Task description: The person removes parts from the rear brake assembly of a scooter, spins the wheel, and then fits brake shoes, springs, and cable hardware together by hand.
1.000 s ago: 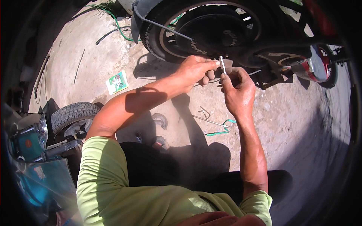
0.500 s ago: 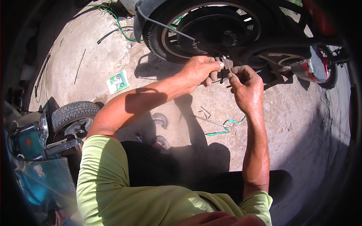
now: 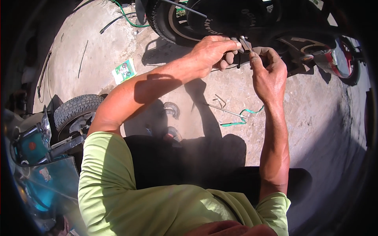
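Figure. Work at the rear wheel [image 3: 204, 19] of a two-wheeler, seen from above my own arms.

My left hand [image 3: 210, 51] and right hand [image 3: 269, 72] meet just below the black tyre and rim, over bare concrete ground [image 3: 315, 129]. Between them I hold a small pale metal pin [image 3: 246, 42], tilted, its upper end toward the wheel. The fingers of my left hand curl nearly closed about the lower part of it; the thumb and forefinger of my right hand pinch together just beside it. Whether both hands grip the pin itself or one grips a part behind it, I cannot tell, for the fingers hide the contact.

To do this step well, I judge that the left hand should serve as the steady anchor while the right makes only small fingertip moves, with both wrists close to the wheel so the small part does not slip and drop into the dust. A thin metal rod [image 3: 224, 110] and a green strip [image 3: 240, 118] lie on the ground near my right forearm, and two curved brake shoes [image 3: 172, 110] lie by my left elbow.

Against the earlier frames, both hands sit higher and closer to the tyre, the hands have drawn together, and the pin shows less of its length.
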`<move>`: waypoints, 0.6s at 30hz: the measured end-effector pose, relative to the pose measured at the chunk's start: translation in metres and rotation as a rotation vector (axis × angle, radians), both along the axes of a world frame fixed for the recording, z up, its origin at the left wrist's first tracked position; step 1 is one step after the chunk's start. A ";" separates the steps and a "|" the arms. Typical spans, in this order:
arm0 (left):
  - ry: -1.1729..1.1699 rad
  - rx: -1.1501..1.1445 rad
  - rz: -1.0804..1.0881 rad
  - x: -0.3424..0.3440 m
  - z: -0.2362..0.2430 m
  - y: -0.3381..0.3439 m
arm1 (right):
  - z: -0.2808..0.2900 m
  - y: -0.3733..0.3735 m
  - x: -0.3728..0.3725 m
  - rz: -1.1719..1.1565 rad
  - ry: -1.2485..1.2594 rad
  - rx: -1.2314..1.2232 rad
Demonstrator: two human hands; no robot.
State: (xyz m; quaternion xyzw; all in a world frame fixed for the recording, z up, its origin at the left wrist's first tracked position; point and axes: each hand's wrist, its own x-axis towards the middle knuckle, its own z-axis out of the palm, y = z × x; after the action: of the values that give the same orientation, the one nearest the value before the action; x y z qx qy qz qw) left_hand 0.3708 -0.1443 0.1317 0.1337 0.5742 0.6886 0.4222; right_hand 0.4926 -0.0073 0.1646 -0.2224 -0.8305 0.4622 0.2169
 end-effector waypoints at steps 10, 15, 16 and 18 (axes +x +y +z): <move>0.067 -0.017 -0.005 -0.001 -0.009 0.002 | -0.029 -0.012 -0.002 0.067 0.130 -0.087; 0.112 -0.044 -0.002 -0.001 -0.010 0.004 | -0.025 -0.016 -0.003 0.034 0.082 0.221; 0.121 -0.048 -0.010 -0.002 -0.011 0.005 | -0.026 -0.016 -0.003 0.038 0.072 0.273; 0.196 -0.108 -0.003 0.000 -0.010 0.005 | -0.027 -0.017 -0.002 0.046 0.088 0.282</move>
State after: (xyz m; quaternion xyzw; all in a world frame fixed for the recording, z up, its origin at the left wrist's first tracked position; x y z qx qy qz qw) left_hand 0.3708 -0.1396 0.1221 0.1784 0.6490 0.6396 0.3715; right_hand 0.4902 -0.0239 0.1375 -0.1502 -0.8818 0.3552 0.2716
